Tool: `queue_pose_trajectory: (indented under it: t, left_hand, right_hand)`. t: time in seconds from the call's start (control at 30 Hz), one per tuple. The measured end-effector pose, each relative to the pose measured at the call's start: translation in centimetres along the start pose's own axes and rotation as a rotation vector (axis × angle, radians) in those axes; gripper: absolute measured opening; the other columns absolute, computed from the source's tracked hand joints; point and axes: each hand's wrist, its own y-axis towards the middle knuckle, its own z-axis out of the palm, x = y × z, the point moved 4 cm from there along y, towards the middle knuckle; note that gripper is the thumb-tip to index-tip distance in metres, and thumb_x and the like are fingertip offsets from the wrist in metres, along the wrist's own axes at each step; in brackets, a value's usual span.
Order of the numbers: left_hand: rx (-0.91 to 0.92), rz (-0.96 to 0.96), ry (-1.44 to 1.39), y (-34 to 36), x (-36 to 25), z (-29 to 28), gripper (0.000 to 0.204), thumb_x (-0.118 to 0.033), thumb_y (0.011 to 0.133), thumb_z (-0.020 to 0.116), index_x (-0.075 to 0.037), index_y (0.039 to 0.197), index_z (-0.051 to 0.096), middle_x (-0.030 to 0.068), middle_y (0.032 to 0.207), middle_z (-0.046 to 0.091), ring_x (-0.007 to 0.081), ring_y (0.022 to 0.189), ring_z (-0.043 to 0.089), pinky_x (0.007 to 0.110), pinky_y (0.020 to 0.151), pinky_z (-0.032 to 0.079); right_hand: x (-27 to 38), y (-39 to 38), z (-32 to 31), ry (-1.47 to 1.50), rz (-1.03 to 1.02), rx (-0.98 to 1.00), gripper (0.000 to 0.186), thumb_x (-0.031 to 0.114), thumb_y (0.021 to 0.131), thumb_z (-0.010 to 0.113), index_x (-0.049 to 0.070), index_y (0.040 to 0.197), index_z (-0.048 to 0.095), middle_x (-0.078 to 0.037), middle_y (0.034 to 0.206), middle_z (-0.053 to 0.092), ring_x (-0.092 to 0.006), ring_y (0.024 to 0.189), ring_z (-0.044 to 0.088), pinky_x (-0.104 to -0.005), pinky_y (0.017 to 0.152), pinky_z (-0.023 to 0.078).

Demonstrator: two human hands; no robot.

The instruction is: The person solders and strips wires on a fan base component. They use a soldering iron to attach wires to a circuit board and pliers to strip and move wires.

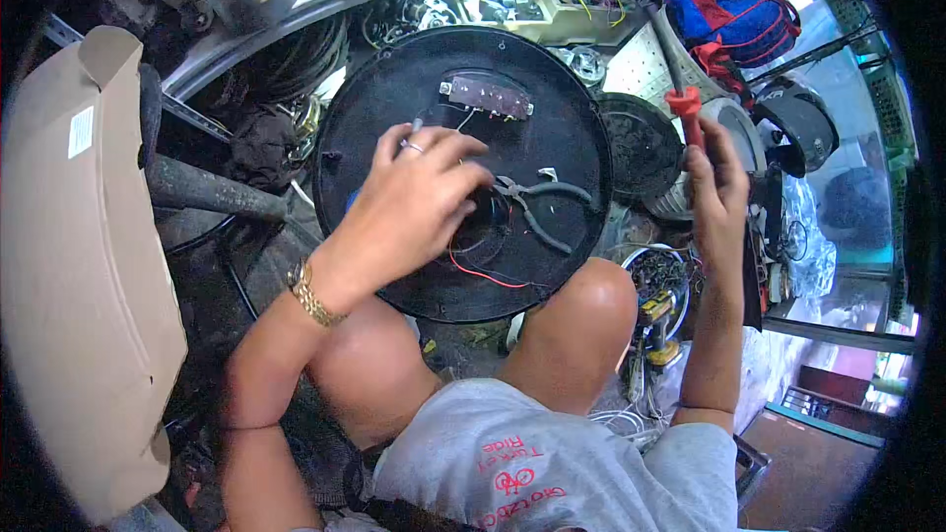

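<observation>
A round black plastic base (557,266) sits over my knees, with a dark strip circuit board (488,97) fixed near its far side. My left hand (419,187) is over the middle of the base, its fingers bent inward and closed; whatever is between the fingertips is hidden. Beside those fingers lie grey-handled pliers (527,202), jaws toward the hand. A red wire (483,273) runs along the near part of the base. Out to the right, my right hand (719,172) is closed round the red handle of a screwdriver (686,103), its shaft pointing up and away.
A large cardboard piece (59,236) stands at the left beside a dark tube (217,187). Metal parts and a pale housing (586,15) crowd the far side. At right are a blue-and-red bag (734,15), a bucket of small parts (655,271) and a yellow drill (662,330).
</observation>
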Motion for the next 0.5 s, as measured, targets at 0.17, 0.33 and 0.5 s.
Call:
queue_pose_trajectory:
  t: [0.17,0.33,0.5]
  left_hand:
    - [-0.079,-0.156,-0.330,-0.5,-4.4,-0.1,0.028,-0.007,0.076,0.066,-0.005,0.103,0.059,0.0111,0.106,0.059,0.0272,0.103,0.056,0.038,0.093,0.041]
    - [-0.300,-0.553,-1.286,-2.2,-9.6,7.9,0.049,-0.009,0.089,0.057,0.002,0.133,0.036,0.0098,0.123,0.051,0.0188,0.111,0.050,0.031,0.097,0.039]
    - [-0.462,-0.882,-1.635,-2.0,-9.6,11.6,0.064,-0.014,0.090,0.057,0.005,0.141,0.023,0.0125,0.132,0.045,0.0186,0.119,0.045,0.030,0.098,0.037]
  right_hand:
    - [-1.1,-0.6,4.1,0.592,0.438,0.249,0.030,0.032,0.095,0.050,0.005,0.109,0.051,0.002,0.072,0.047,-0.0081,0.052,0.044,-0.0238,0.046,0.034]
    - [0.2,-0.9,7.2,-0.171,-0.094,0.135,0.034,0.006,0.078,0.066,0.001,0.104,0.044,-0.018,0.078,0.056,-0.0389,0.076,0.060,-0.0436,0.069,0.046]
    - [-1.9,-1.6,9.4,-0.408,-0.129,0.279,0.042,-0.006,0.065,0.066,0.004,0.095,0.038,-0.024,0.079,0.056,-0.0473,0.081,0.055,-0.0495,0.067,0.042]
